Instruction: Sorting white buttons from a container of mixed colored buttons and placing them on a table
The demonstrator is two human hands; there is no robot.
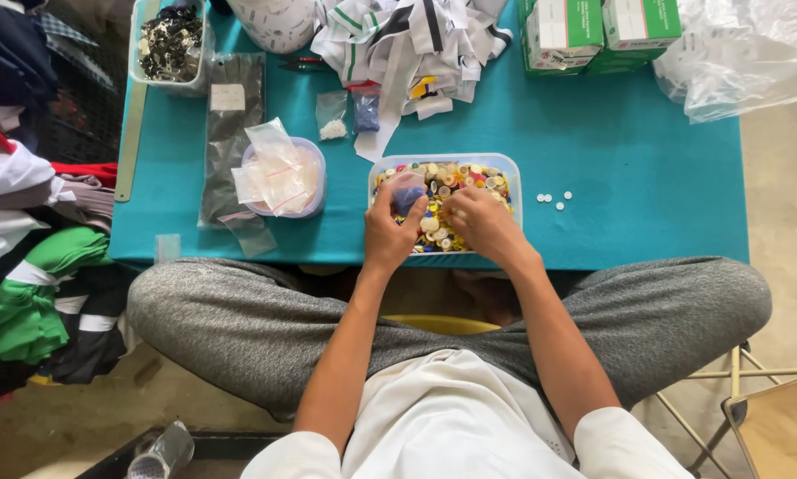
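Two hands show in my head view, both over the clear tub [505, 165] of mixed coloured buttons [456, 175] at the near edge of the teal desk [647, 177]. My left hand [390, 232] has its grip closed on a small clear bag [407, 191] with something blue inside, held above the tub's left part. My right hand [483, 223] rests on the buttons with fingers curled; I cannot tell if that grip pinches anything. Just right of the tub lie a few loose white buttons [554, 200]. Left of it stands a round tub of small bags [279, 176], beside a dark flat packet [230, 133].
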